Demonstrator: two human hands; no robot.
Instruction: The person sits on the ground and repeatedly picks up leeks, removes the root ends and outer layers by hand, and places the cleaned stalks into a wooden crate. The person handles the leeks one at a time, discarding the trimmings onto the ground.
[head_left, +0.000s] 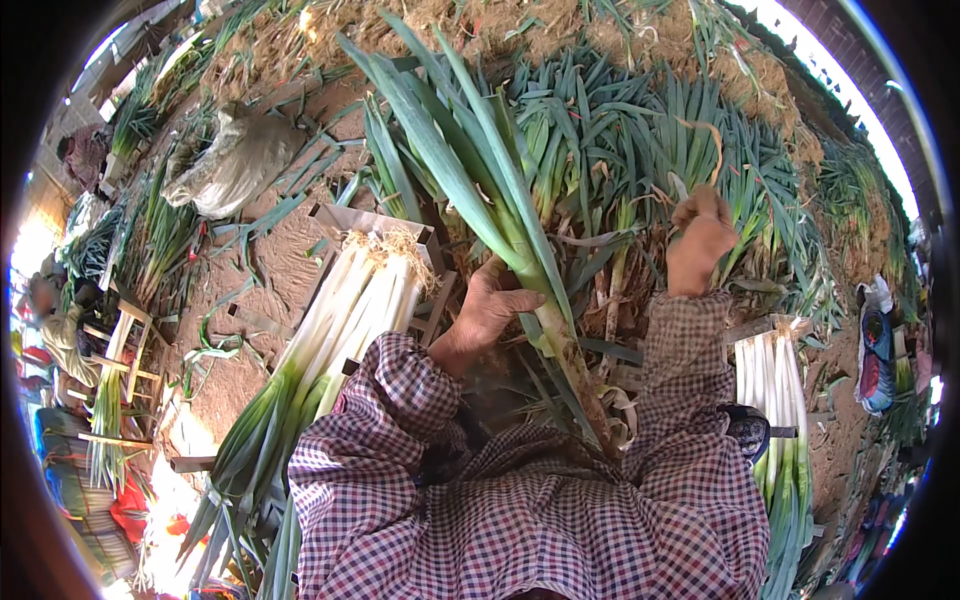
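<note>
My left hand (491, 307) grips a large leek-like green onion (536, 281) around its pale green stem. Its broad leaves fan up and away from me, and the brown, dirt-covered lower stalk slants down toward my lap. Off to the right, my right hand (701, 240) is raised with its fingers closed; a thin, curled, dry tan strip (716, 146) sticks up from them, probably peeled leaf. Behind both hands stands a thick row of unpeeled green onions (585, 127). Left of my forearm, peeled white onions (356, 300) lie with their roots away from me.
A wooden rack (375, 219) holds the peeled onions at left. More peeled onions (772, 382) rest at my right. A pale plastic sack (240, 161) lies on the dirt floor (225, 277) among loose leaves. Another person (64, 330) sits at far left, beside a wooden frame (131, 352).
</note>
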